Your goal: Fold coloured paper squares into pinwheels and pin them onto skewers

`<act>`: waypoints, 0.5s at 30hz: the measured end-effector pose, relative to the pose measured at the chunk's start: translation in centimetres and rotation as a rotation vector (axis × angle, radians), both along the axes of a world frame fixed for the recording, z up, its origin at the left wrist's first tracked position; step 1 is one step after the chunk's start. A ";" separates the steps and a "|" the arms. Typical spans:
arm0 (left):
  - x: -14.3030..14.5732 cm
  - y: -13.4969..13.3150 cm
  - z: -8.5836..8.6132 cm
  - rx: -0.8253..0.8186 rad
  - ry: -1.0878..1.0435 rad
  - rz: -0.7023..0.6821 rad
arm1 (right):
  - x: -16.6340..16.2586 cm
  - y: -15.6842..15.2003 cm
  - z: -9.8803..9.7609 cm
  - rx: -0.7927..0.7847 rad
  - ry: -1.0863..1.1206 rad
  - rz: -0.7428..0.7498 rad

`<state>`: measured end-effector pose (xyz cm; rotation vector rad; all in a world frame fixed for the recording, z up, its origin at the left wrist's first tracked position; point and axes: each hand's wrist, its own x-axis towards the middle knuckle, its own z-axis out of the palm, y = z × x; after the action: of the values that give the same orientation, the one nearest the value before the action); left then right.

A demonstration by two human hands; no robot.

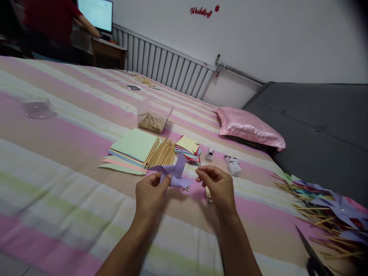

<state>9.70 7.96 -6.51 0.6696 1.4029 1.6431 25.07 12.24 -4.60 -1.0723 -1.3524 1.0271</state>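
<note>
A lilac paper pinwheel (179, 166) with its blades folded inward is pinched between the thumb and fingers of my left hand (151, 191). Just right of it, the thumb and forefinger of my right hand (220, 188) are pressed together; anything between them is too small to make out. Below the pinwheel lie a few small shiny metal pieces (186, 188) on the striped bedsheet (120, 214). Behind my hands are a bundle of thin wooden sticks (162, 151), a stack of coloured paper sheets (135, 143) and a pile of cut paper squares (187, 145).
A clear plastic box (165, 109) holds short sticks. Two small opened cartons (232, 166) stand right of the squares. Pinwheels on sticks (340, 207) and black scissors (312, 255) lie at the right. Farther back are a pink pillow (250, 126) and a person in red (50, 23).
</note>
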 end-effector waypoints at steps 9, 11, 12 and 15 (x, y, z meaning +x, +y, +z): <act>0.3 -0.3 0.4 -0.012 0.109 -0.113 | -2.2 -2.0 -0.1 0.169 -0.211 0.268; 0.3 -0.3 0.4 0.005 0.097 -0.146 | -2.2 -1.9 -0.1 0.278 -0.270 0.256; 0.3 -0.3 0.4 0.013 0.092 -0.155 | -2.2 -1.8 -0.1 0.319 -0.285 0.250; 0.3 -0.2 0.4 0.027 0.071 -0.168 | -2.0 -1.6 -0.2 0.361 -0.306 0.223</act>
<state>10.00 7.74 -6.13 0.8459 1.3379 1.5214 23.07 10.61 -4.83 -0.8396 -1.8577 0.7519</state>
